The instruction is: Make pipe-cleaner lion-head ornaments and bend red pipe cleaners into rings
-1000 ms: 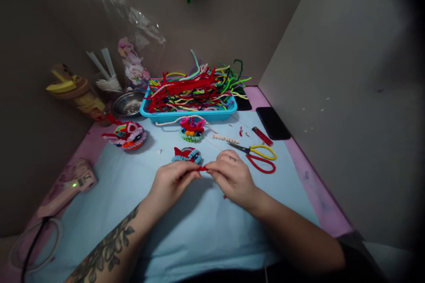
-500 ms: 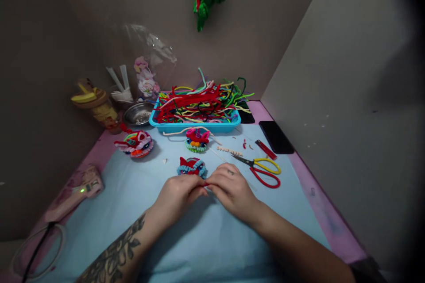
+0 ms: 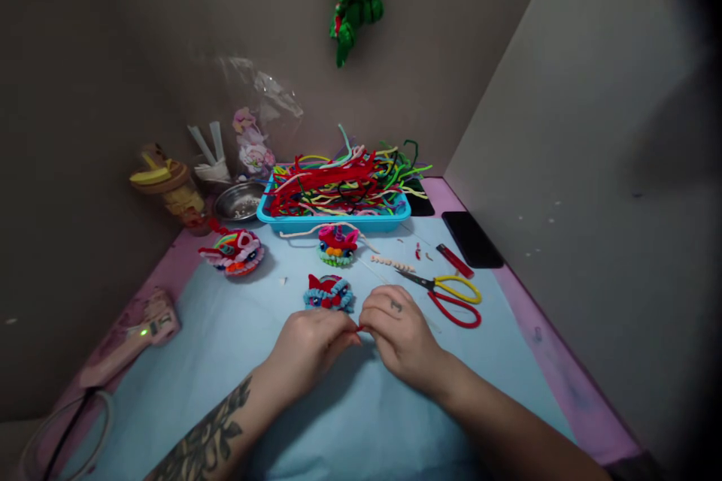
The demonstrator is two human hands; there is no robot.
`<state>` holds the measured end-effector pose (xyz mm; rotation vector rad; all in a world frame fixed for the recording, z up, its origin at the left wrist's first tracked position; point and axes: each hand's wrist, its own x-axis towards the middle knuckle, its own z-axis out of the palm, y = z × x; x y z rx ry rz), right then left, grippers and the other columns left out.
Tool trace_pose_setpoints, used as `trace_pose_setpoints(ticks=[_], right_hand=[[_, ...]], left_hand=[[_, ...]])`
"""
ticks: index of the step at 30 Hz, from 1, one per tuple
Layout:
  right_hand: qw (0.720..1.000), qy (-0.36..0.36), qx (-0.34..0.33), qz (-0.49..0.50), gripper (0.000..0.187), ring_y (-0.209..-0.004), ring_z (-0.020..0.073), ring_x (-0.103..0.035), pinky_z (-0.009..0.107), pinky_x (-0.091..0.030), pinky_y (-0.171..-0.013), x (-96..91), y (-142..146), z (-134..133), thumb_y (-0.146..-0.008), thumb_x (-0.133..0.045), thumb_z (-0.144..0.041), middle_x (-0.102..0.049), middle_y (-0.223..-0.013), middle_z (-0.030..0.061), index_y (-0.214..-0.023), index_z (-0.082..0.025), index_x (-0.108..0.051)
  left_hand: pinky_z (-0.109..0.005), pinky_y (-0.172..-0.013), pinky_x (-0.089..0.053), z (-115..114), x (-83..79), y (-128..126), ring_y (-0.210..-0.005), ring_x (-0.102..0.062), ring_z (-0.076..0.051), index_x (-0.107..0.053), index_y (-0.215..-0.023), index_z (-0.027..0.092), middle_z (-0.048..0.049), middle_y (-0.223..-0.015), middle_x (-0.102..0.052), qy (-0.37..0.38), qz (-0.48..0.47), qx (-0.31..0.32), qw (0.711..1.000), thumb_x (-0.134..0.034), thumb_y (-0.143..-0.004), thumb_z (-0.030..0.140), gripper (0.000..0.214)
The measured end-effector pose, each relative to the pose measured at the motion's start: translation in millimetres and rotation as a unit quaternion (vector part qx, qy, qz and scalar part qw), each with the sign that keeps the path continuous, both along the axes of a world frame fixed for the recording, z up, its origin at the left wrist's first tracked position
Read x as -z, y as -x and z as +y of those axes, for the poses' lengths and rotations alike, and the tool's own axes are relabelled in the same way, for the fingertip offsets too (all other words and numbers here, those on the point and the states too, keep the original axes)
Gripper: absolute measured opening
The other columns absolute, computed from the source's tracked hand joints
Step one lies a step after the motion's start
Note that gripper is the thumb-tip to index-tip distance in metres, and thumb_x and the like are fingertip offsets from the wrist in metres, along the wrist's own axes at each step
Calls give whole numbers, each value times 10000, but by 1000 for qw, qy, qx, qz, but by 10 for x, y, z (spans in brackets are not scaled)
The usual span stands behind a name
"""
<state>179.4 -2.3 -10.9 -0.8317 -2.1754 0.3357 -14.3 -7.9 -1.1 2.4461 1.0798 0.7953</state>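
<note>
Low over the blue sheet, my left hand and my right hand meet at their fingertips. Both are closed in a pinch on a short red pipe cleaner piece, mostly hidden by the fingers. Just beyond them lies a red and light-blue pipe-cleaner lion head. A second lion head, in red, orange and green, sits behind it. Scissors with one yellow and one red handle lie to the right of my right hand, beside a coiled beige pipe cleaner.
A blue tray heaped with pipe cleaners stands at the back. A third lion head, a metal bowl and a pink corded tool are on the left. On the right are a phone and a red cutter.
The whole view has shifted slightly, so things appear a little lower. My hands stay pinched together, with the near lion head showing more above them.
</note>
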Motion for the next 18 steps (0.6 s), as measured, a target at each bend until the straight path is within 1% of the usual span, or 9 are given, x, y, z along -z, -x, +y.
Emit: trace_pose_setpoints(ticks=[3, 5, 7, 9, 12, 15, 18], right_hand=[[998, 59, -3, 11, 176, -774, 171, -567, 301, -445, -713, 69, -39, 44, -838, -430, -62, -633, -789, 39, -876, -194, -538], [994, 97, 28, 33, 159, -698, 147, -577, 262, -456, -653, 104, -87, 75, -874, -414, -95, -628, -769, 29, -912, -197, -530], [989, 116, 67, 55, 138, -699, 143, -591, 253, -466, -647, 114, -136, 102, -892, -420, -135, -635, -803, 32, -935, -200, -534], [984, 137, 89, 69, 132, -705, 147, -600, 256, -478, -654, 104, -176, 124, -884, -454, -158, -637, -812, 30, -968, -201, -545], [975, 183, 98, 74, 182, -710, 151, -611, 261, -489, -656, 76, -225, 160, -852, -517, -161, -643, -810, 24, -1023, -196, -569], [974, 187, 106, 65, 157, -790, 167, -624, 286, -491, -707, 57, -285, 206, -852, -520, -162, -659, -863, 40, -953, -199, -635], [973, 181, 121, 74, 178, -796, 174, -629, 297, -493, -720, 50, -349, 251, -862, -504, -170, -667, -832, 43, -886, -200, -677]], left_hand=[[-194, -622, -494, 37, 9, 50, -666, -666, -123, -658, -858, 193, -3, -757, -717, 47, -13, -12, 999, -561, -870, 228, 104], [-204, -659, -514, 76, 4, 102, -721, -681, -131, -667, -946, 196, -24, -841, -733, 70, -31, -34, 996, -562, -866, 228, 136], [-225, -684, -528, 118, -15, 158, -753, -686, -143, -672, -982, 199, -41, -883, -735, 69, -49, -57, 995, -552, -869, 236, 169], [-238, -675, -533, 158, -42, 212, -738, -681, -146, -679, -960, 199, -44, -864, -732, 53, -53, -83, 994, -540, -872, 235, 169], [-250, -679, -530, 204, -76, 291, -741, -673, -149, -681, -924, 193, -45, -849, -725, -9, -49, -137, 989, -521, -878, 216, 169], [-243, -686, -525, 231, -92, 368, -740, -668, -145, -681, -903, 185, -42, -846, -725, -67, -42, -195, 978, -516, -885, 229, 171], [-231, -662, -520, 245, -94, 421, -703, -666, -139, -685, -895, 190, -28, -826, -728, -78, -19, -223, 971, -528, -884, 277, 180]])
